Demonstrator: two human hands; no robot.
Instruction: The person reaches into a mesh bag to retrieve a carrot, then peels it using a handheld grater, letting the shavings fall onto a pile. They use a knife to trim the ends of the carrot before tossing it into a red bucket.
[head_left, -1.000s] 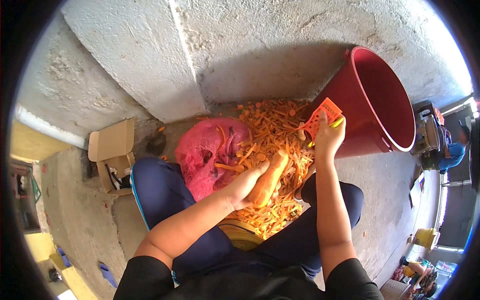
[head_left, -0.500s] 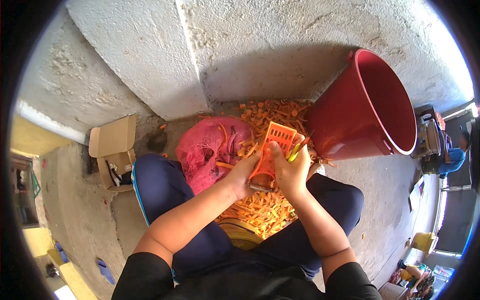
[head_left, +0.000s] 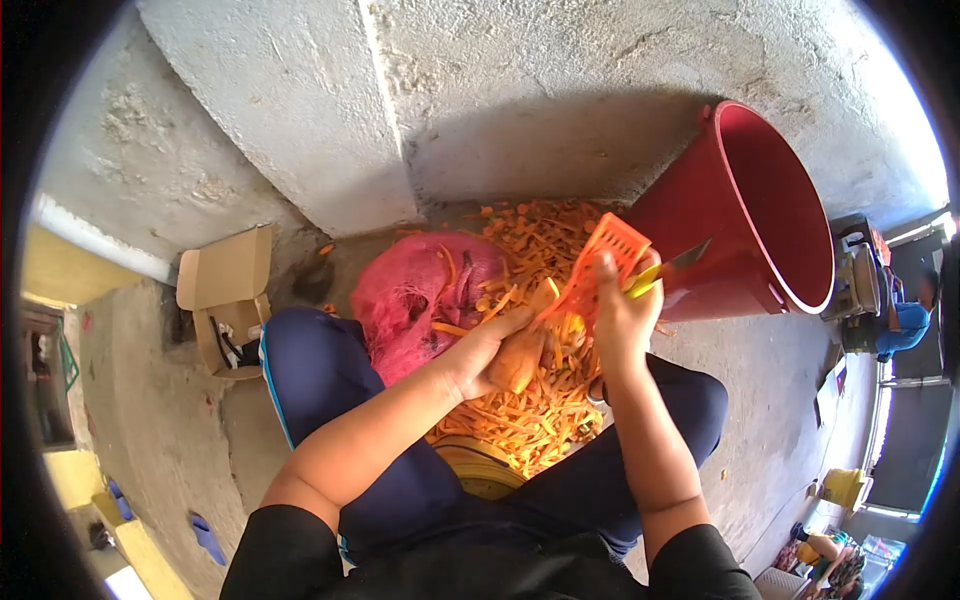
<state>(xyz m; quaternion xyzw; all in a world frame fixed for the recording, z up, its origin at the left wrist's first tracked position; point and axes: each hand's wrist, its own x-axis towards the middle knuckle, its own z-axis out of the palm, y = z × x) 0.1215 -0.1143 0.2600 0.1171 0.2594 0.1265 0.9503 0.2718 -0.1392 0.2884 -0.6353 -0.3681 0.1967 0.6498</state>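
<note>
My left hand (head_left: 478,358) is closed around a peeled carrot (head_left: 520,362), its thick end towards me. My right hand (head_left: 626,318) grips an orange plastic hand slicer (head_left: 614,246) with slots at its far end. Tucked into the same hand is a knife (head_left: 643,281) with a yellow handle, its blade pointing up and right. The slicer's near end stands close to the right of the carrot. Below both hands, cut carrot strips (head_left: 540,412) are heaped over a yellowish basin (head_left: 468,452) between my legs.
A pink mesh sack (head_left: 415,300) lies left of the heap. More carrot pieces (head_left: 550,228) spread along the wall. A large dark red bucket (head_left: 672,225) leans at the right, and an opened cardboard box (head_left: 225,270) sits left. Other people (head_left: 908,325) are at the far right.
My right hand has moved the slicer up and right, off the carrot, which now shows in my left hand. The knife's blade has come into sight.
</note>
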